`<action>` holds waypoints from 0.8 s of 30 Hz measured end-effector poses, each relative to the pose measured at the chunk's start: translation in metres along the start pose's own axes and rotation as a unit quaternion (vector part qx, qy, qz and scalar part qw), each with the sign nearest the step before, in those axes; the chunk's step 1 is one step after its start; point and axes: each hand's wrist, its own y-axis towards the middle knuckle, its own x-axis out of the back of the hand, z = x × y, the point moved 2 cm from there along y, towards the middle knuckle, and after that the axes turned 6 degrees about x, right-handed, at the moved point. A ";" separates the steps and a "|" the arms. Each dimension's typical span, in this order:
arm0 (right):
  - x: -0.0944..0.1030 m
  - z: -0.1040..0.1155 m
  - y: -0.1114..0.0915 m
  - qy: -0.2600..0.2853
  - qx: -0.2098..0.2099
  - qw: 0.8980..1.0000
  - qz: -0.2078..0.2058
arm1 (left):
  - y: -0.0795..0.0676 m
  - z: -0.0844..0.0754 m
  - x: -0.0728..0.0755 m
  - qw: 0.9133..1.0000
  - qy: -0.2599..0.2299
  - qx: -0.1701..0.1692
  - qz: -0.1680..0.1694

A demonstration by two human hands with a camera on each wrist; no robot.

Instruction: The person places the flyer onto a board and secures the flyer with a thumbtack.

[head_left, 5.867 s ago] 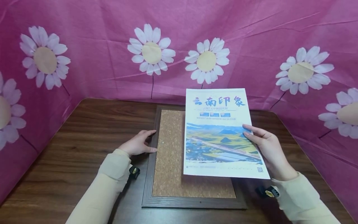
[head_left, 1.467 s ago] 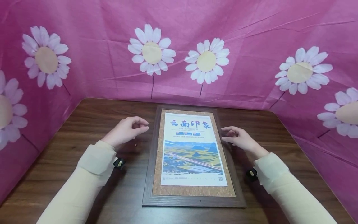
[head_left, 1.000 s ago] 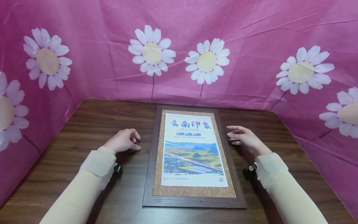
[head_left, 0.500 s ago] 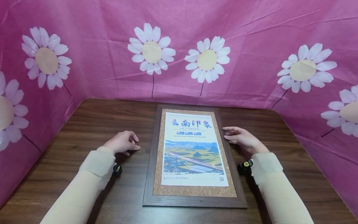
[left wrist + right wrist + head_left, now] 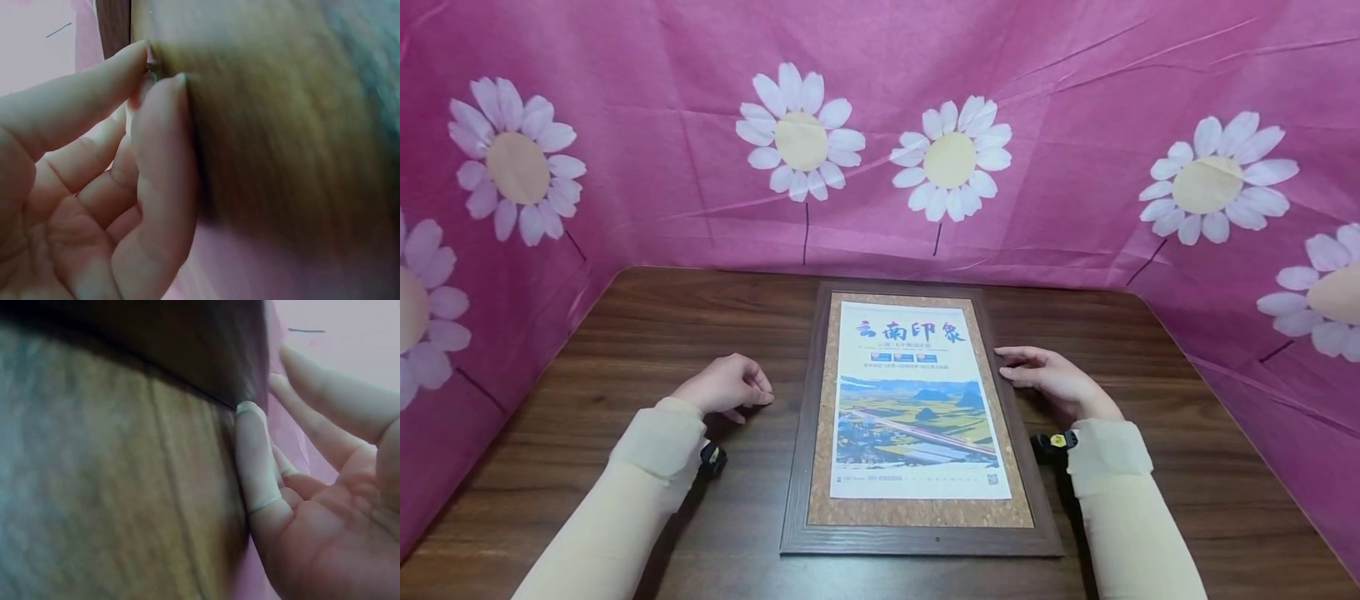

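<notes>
A dark-framed cork board [image 5: 925, 512] lies on the table, a printed landscape poster [image 5: 917, 417] flat on its cork. To its left, my left hand [image 5: 724, 385] is low over the table, thumb and index finger together. In the left wrist view, these fingertips pinch a small pin-like thing [image 5: 151, 66], mostly covered by them. My right hand [image 5: 1060, 379] is at the frame's right side, its fingers fairly straight and fingertips right at the edge. The right wrist view has the thumb [image 5: 253, 450] against the frame's side [image 5: 206, 350].
The brown wooden table [image 5: 1165, 467] extends around the board on all sides. A pink cloth [image 5: 880, 50] printed with white daisies hangs behind and along both sides. Black wrist cameras sit at the left cuff [image 5: 712, 458] and right cuff [image 5: 1054, 442].
The poster, earlier held above the board by my right hand, now lies on the cork. My left hand left the frame and picked up a small thing from the table. My right hand came to the frame's edge.
</notes>
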 end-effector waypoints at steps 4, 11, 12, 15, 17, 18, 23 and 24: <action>0.001 -0.002 -0.004 -0.008 0.012 1.000 0.008 | 0.003 -0.002 -0.001 1.000 -0.001 -0.012 0.000; 0.002 -0.004 -0.011 0.009 0.025 1.000 0.015 | 0.016 -0.018 0.000 0.999 -0.015 -0.040 -0.018; 0.002 -0.004 -0.011 0.009 0.024 1.000 0.013 | 0.019 -0.024 0.001 0.999 -0.020 -0.044 -0.020; 0.001 -0.003 -0.013 0.002 0.021 1.000 0.009 | 0.027 -0.044 0.003 0.997 -0.049 -0.057 -0.019; 0.001 -0.002 -0.013 -0.007 0.019 1.000 0.007 | 0.033 -0.059 0.002 0.994 -0.088 -0.063 -0.012; 0.000 -0.002 -0.013 -0.014 0.016 1.000 0.004 | 0.037 -0.067 0.002 0.992 -0.112 -0.061 -0.008; -0.001 -0.002 -0.011 -0.041 0.006 0.999 -0.004 | 0.060 -0.101 -0.007 0.976 -0.212 -0.048 -0.004; -0.001 -0.002 -0.011 -0.043 0.005 0.999 -0.007 | 0.065 -0.107 -0.009 0.973 -0.224 -0.045 -0.009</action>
